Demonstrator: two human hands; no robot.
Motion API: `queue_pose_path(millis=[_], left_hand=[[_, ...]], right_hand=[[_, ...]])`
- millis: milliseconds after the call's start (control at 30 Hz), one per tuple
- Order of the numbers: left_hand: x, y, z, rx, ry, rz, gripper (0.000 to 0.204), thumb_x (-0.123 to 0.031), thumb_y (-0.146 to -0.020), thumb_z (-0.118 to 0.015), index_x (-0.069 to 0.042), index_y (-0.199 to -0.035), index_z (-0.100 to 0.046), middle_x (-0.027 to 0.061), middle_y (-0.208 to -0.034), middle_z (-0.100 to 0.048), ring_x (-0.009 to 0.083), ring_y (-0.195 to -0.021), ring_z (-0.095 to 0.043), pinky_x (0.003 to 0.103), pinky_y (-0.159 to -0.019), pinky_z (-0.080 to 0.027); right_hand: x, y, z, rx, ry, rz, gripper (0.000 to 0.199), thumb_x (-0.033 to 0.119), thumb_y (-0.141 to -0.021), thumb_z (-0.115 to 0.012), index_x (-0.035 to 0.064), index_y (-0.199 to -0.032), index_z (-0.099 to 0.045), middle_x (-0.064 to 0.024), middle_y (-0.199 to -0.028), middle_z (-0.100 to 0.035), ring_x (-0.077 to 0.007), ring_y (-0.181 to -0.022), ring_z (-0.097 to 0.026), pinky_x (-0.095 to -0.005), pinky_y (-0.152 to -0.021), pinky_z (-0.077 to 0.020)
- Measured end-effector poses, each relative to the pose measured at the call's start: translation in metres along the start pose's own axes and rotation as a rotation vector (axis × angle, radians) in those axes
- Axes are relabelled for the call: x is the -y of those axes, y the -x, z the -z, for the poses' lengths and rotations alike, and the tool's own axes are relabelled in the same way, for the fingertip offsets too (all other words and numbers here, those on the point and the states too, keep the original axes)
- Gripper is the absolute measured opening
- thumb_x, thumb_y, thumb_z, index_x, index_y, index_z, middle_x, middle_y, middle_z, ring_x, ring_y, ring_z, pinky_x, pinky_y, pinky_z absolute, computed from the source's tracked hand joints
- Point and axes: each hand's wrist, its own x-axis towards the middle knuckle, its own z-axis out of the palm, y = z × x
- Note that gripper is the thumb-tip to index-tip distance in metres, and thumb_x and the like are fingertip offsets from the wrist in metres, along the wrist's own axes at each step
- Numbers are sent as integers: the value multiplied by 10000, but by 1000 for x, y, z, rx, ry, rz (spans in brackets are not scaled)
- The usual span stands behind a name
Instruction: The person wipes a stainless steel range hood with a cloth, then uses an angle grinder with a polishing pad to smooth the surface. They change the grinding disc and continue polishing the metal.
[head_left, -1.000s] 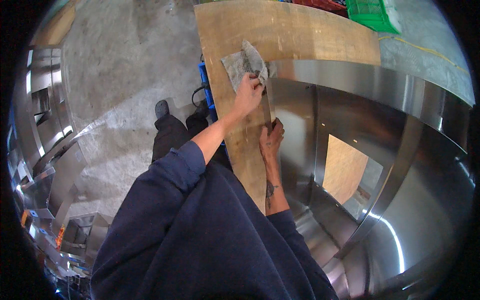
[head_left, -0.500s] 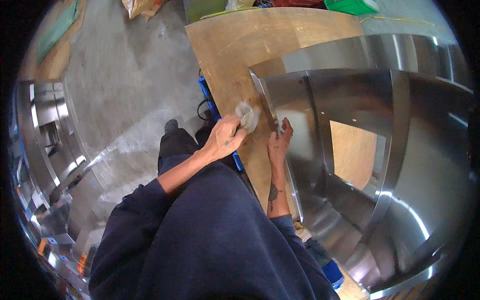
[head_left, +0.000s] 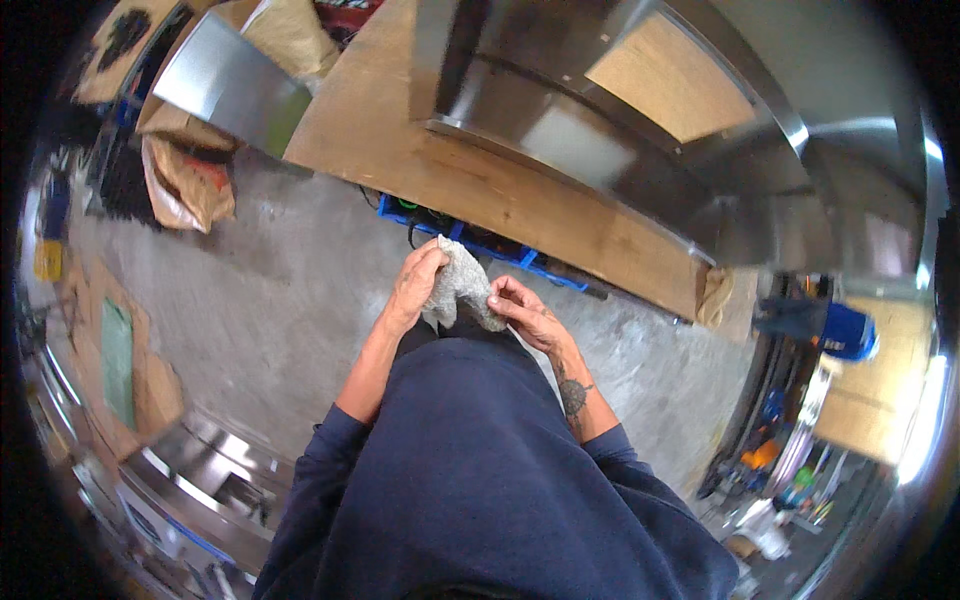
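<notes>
- Two hands pinch the grey rag [head_left: 458,290]: left hand [head_left: 418,285] grip bunched on it, right hand [head_left: 520,310] fingertips at its edge.
- Risk: loose pinch, rag drops to the concrete floor [head_left: 260,300].

Grey rag [head_left: 458,292]: lifted off wooden board [head_left: 480,170], now bunched between left hand [head_left: 415,285] and right hand [head_left: 522,310] above the lap; right hand moved off the steel panel [head_left: 640,130].

grey concrete floor [head_left: 270,300], a long plywood board [head_left: 500,190], shiny steel sheet panels [head_left: 640,110], brown sacks [head_left: 185,165].
</notes>
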Motion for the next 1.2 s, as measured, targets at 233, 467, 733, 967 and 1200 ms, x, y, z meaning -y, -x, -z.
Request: queue_pose_path(millis=[233, 467, 733, 967, 1200], left_hand=[[29, -4, 2, 166, -548, -25, 205, -233, -1047, -591, -64, -1154, -634, 1, -930, -635, 95, -810, -578, 285, -683, -494], [180, 4, 180, -3, -875, 391, 273, -295, -1051, -564, -61, -927, -629, 44, -724, -617, 161, -615, -593, 326, -524, -508], [228, 87, 123, -277, -645, 810, 202, -166, -989, -458, -59, -1065, -612, 118, -805, -667, 237, -657, -662, 398, -530, -542], [267, -23, -41, 241, -965, 570, 241, -199, -960, -518, -69, -796, -637, 75, -700, -622, 212, -605, -629, 374, -528, -512], [292, -127, -398, 739, -1043, -223, 351, -318, -1051, -594, 7, -1171, -652, 64, -923, -662, 140, -814, -627, 315, -671, -524]], right_hand=[[-42, 49, 21, -454, 26, 242, 175, 165, -1008, -663, 140, -1025, -490, 50, -925, -511, -68, -797, -460, -251, -701, -388], [-175, 136, 134, -1164, -175, 240, 540, 103, -926, -688, 52, -1429, -499, -127, -1170, -683, -225, -1082, -629, -357, -918, -503], [-501, 357, 160, -1659, 145, -205, 462, 220, -805, -651, -81, -1156, -671, -316, -1078, -713, -433, -1046, -695, -485, -878, -529], [-532, 442, 137, -1537, -302, -295, 279, 182, -788, -631, -52, -936, -661, -116, -750, -654, -258, -724, -659, -441, -625, -497], [-491, 426, 203, -1622, -312, -79, 298, 156, -812, -623, -57, -1019, -648, -183, -856, -698, -286, -789, -665, -445, -710, -510]])
